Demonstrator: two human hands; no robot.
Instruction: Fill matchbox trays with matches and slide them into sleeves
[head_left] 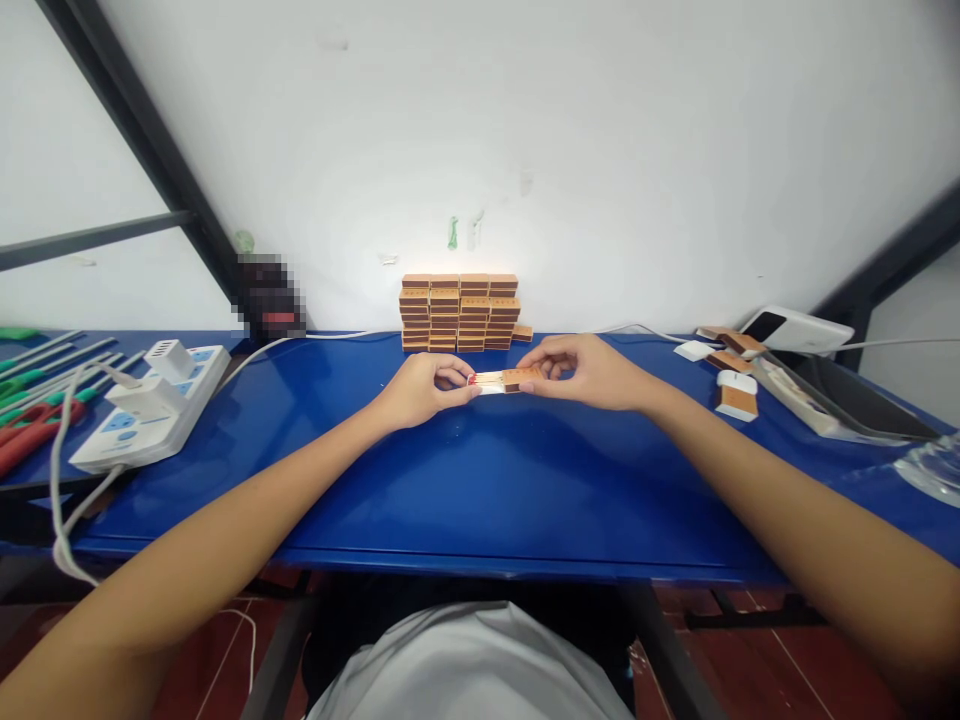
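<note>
Between my two hands, above the blue table (pixel 480 480), is a matchbox (pixel 523 378) with its white tray (pixel 491 384) slid out to the left, showing red-tipped matches. My left hand (pixel 431 388) pinches the tray's left end between thumb and fingers. The brown sleeve's right end is gripped by my right hand (pixel 585 372), thumb in front and fingers behind. Just behind my hands, a stack of matchboxes (pixel 459 313) stands in several rows against the wall, with a single matchbox (pixel 523 333) at its lower right.
On the left lie a white power strip (pixel 180 410) with plugs and cables, and red-handled tools (pixel 30 435). To the right are loose matchbox parts (pixel 737 395), a white device (pixel 795 330) and a dark pouch (pixel 847 395). Metal frame bars rise at both sides.
</note>
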